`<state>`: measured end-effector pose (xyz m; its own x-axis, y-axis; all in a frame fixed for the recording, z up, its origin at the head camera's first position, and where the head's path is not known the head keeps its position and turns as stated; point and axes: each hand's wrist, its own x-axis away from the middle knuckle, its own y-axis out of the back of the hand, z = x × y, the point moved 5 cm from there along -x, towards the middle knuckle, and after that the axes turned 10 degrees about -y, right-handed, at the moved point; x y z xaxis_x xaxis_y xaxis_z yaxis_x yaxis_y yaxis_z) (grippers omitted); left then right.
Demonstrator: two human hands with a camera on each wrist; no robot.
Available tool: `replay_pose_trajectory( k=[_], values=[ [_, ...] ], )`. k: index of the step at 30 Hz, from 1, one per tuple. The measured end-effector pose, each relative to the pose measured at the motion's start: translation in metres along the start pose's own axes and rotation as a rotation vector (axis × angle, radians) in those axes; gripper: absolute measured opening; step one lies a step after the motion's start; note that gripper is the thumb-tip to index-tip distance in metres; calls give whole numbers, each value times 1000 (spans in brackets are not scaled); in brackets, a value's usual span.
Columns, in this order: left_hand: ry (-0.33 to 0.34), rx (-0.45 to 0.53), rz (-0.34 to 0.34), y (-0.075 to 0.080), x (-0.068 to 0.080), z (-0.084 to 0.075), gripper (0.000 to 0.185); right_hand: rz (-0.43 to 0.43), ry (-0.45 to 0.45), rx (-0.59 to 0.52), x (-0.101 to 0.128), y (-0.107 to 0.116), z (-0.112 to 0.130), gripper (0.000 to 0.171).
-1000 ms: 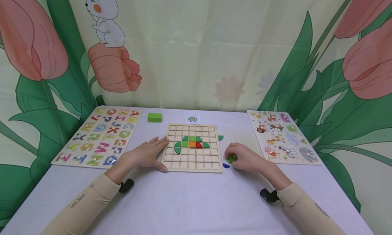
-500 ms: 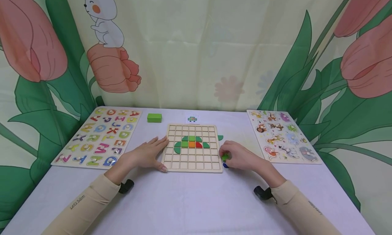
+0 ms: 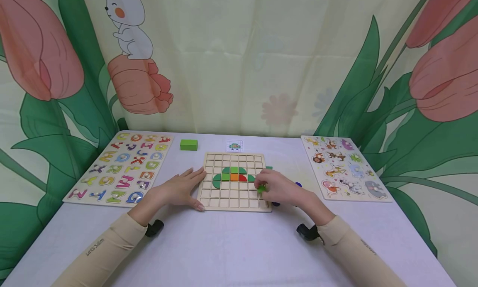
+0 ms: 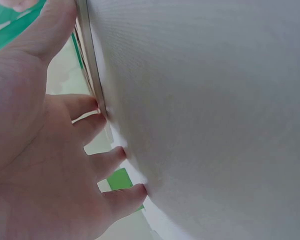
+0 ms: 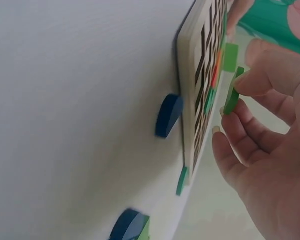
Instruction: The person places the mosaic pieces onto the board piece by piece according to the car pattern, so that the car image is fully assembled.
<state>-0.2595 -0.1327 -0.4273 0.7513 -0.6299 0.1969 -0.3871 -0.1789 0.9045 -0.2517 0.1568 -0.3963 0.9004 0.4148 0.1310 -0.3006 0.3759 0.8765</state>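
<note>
A wooden grid board (image 3: 233,199) lies mid-table, with a small figure of green, orange and red pieces (image 3: 234,177) set in its cells. My left hand (image 3: 181,189) rests along the board's left edge, fingers spread; the left wrist view shows fingertips and thumb at that edge (image 4: 92,60). Over the board's right side, my right hand (image 3: 278,187) pinches a small green tile (image 3: 261,189) between thumb and fingers. The tile (image 5: 233,91) is held clear of the board in the right wrist view. A blue half-round piece (image 5: 168,116) lies beside the board.
Another blue piece (image 5: 125,224) and a light green piece (image 5: 146,229) lie farther off. A dark green piece (image 3: 269,168) sits by the board's right edge. Behind are a green block (image 3: 189,145) and a pattern card (image 3: 235,145). Letter (image 3: 123,168) and animal (image 3: 345,168) puzzle boards flank.
My right hand has carried the green tile leftward from the table beside the board to over its right columns. A blue piece shows behind the right wrist. My left hand stays put.
</note>
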Motion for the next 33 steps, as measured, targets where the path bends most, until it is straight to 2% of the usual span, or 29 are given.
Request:
replay_pose_trajectory(
  k=[16, 22, 33],
  values=[
    [-2, 1, 7, 0, 0, 0, 120, 23, 52, 19, -24, -22, 29, 23],
    [-1, -1, 9, 1, 1, -1, 120, 45, 47, 29, -33, -26, 42, 23],
    [-5, -4, 12, 4, 2, -6, 118, 21, 79, 77, -51, -32, 63, 17]
  ],
)
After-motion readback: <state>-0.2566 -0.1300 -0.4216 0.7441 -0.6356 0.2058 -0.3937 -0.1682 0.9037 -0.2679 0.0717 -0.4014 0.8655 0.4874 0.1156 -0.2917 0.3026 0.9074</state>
